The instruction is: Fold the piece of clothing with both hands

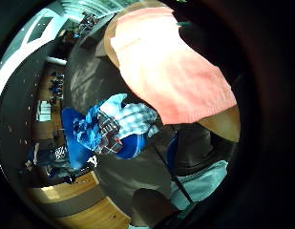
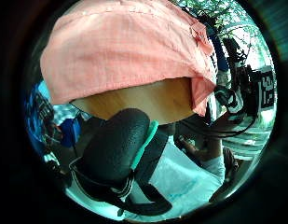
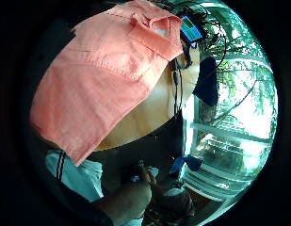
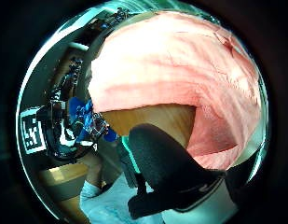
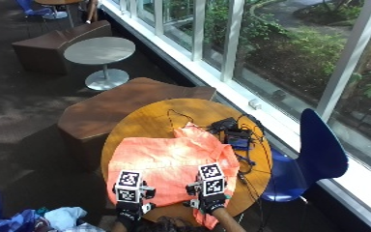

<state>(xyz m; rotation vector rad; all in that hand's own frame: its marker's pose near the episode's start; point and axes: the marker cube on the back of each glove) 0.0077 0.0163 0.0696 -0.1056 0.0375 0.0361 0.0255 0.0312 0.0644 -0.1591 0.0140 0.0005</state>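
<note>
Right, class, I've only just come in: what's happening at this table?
A person is working on a salmon-pink collared shirt spread over a round wooden table. Both black-gloved hands, the left hand and the right hand, are at the shirt's near edge. Whether the fingers grip the cloth cannot be seen. Black cables and small devices lie on the table beyond the shirt, with a blue chair beside it.

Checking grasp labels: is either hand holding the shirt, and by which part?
Cannot tell: both hands, left hand and right hand, sit at the orange shirt's near edge, fingers hidden.
</note>
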